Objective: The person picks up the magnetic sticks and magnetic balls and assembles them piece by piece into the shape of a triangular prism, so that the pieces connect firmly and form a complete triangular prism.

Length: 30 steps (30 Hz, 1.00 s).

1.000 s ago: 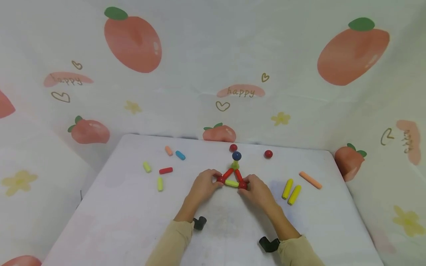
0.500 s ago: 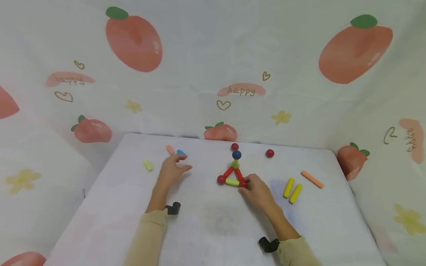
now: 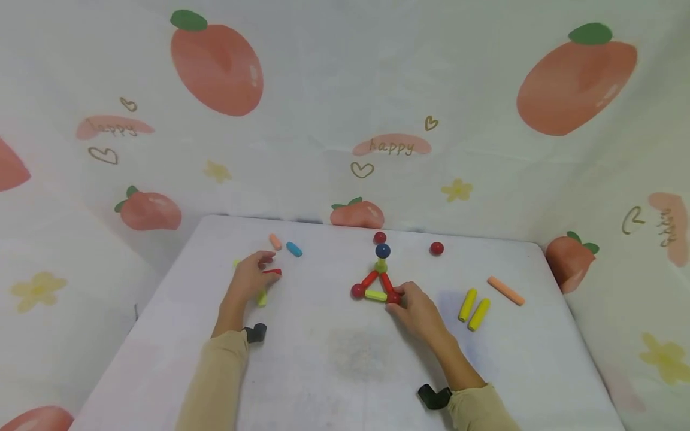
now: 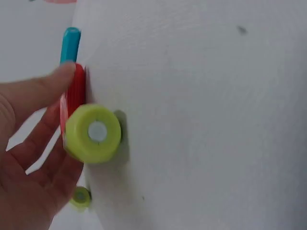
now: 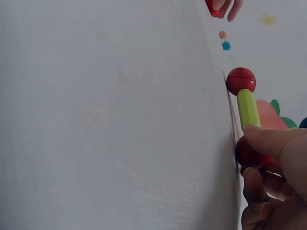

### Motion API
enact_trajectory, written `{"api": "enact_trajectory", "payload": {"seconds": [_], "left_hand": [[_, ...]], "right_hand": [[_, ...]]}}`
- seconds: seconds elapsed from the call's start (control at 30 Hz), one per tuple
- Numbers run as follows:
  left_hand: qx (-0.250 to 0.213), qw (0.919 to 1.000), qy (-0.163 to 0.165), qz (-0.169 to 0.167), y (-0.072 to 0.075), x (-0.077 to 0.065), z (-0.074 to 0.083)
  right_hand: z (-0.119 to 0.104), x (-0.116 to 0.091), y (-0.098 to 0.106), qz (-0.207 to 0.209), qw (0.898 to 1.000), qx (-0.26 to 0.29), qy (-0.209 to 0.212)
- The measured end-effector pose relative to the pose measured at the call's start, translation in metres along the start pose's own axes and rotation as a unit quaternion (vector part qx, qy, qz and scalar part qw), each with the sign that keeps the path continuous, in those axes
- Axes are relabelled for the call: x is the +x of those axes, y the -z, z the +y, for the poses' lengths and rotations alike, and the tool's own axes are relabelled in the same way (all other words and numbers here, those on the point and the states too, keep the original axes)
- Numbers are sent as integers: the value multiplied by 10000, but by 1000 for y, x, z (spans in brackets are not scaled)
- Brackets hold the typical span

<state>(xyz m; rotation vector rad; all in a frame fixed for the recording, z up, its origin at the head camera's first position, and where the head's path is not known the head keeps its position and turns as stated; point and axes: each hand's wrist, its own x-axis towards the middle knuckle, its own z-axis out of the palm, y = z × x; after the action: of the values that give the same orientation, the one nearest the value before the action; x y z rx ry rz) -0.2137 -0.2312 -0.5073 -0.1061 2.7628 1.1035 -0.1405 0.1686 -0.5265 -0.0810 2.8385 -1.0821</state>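
My left hand (image 3: 249,276) is over the left group of short rods, its thumb and fingers spread around a red rod (image 3: 273,272). In the left wrist view the thumb overlaps the red rod (image 4: 76,88), and a yellow-green rod (image 4: 93,133) faces the camera end-on. My right hand (image 3: 417,311) pinches a red ball (image 3: 394,297) at the right corner of a triangle of magnetic rods and balls. Two red rods (image 3: 369,279) and a yellow-green rod (image 3: 375,295) form its sides, with another red ball (image 3: 358,291) at left. A blue ball (image 3: 383,251) tops a short upright at the far corner.
Behind the triangle lie two loose red balls (image 3: 436,248). Two yellow rods (image 3: 467,304) and a long orange rod (image 3: 505,290) are at right. A short orange rod (image 3: 275,242) and a blue rod (image 3: 294,249) lie beyond my left hand.
My left hand has let go of the triangle's left ball and moved left, first towards the blue rod, then back to the red rod. My right hand stays on its ball.
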Motion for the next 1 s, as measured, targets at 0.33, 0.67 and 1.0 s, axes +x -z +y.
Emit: {"api": "enact_trajectory", "payload": {"seconds": [0.33, 0.67, 1.0], "left_hand": [[-71, 9977, -507, 447, -8, -4, 26], [-2293, 9640, -1323, 239, -74, -30, 96], [-2381, 9650, -1080, -221, -123, -34, 114]], "right_hand": [[-1, 0, -2, 15, 10000, 41, -3], [-2, -2, 0, 111, 9999, -35, -105], [-3, -1, -1, 139, 9998, -150, -37]]}}
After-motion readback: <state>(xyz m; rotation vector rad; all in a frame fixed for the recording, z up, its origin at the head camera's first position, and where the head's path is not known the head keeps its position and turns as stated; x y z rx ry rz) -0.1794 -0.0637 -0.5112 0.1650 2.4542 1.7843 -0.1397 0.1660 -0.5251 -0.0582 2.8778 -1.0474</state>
